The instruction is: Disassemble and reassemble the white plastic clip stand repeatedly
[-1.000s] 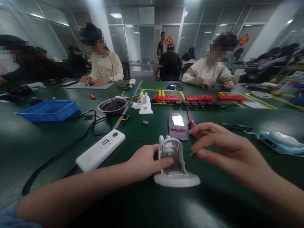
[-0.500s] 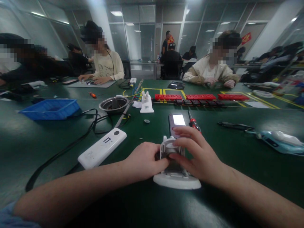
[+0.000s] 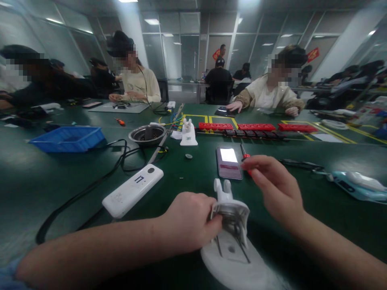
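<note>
Phone (image 3: 229, 162) beyond white bracket (image 3: 231, 213).

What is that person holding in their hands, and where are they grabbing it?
The left hand grips the white plastic stand by its upper bracket. Whether the right hand pinches anything cannot be told.

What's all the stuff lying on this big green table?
bracket: 1, white, near centre, on its round base
power bank: 1, white, left of bracket
phone: 1, screen lit, behind bracket
screwdriver: 1, red handle, right of phone
bowl: 1, metal, mid-left
tray: 1, blue, far left
cable: 1, black, left
second bracket: 1, white, right of bowl
left hand: grips bracket
right hand: raised beside phone
</note>
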Demonstrator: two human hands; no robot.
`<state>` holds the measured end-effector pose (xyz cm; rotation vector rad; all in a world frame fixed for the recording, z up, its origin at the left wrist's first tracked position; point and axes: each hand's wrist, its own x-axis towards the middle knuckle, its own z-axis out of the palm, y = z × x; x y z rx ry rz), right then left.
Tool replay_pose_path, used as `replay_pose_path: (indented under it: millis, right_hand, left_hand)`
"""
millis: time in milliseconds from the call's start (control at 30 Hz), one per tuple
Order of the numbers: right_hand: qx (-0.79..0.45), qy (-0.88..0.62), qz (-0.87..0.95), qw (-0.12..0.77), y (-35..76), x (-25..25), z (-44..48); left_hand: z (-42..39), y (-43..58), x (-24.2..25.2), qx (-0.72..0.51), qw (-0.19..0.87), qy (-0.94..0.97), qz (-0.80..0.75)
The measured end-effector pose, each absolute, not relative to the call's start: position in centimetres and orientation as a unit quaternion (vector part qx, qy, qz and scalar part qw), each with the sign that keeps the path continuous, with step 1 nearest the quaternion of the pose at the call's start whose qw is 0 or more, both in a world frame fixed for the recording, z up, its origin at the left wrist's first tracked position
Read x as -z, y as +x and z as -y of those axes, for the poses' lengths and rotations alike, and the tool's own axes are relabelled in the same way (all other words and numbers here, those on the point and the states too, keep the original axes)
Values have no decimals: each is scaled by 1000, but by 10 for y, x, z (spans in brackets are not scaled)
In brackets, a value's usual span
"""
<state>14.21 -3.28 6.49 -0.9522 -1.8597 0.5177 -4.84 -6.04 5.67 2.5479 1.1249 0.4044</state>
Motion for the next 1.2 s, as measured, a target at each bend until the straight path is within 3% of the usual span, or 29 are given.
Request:
replay_pose_path:
  millis: [100,200,467,600,767,1033,1200]
  right_hand:
    - [-353,-466,736,341,127,-54,4]
    - [-439,-427,750,249,108,-43,-21]
    - [-361,-387,830,177,64,-32,-43]
    - [-267,-381,869,171,41,-18,-42]
    - [-249,-389,869,179,40,-11,-39]
    - [-391,-463,744,281,99,-64,-30]
    - [-466,-427,674,383,149,-106,16]
  left_hand:
    - [68,-46,-56,-145,125,906,-377]
    - [74,-46,-55,-147,86,909,-382]
    - [80,-46,-52,-147,53,927,-340]
    - [80,-44,-49,-144,46,935,-320]
    - [81,-44,-48,-132,63,934,-327]
    - [76,-47,-58,-65,129,918,-370]
    - [67,-47,-66,-57,182,879,-437]
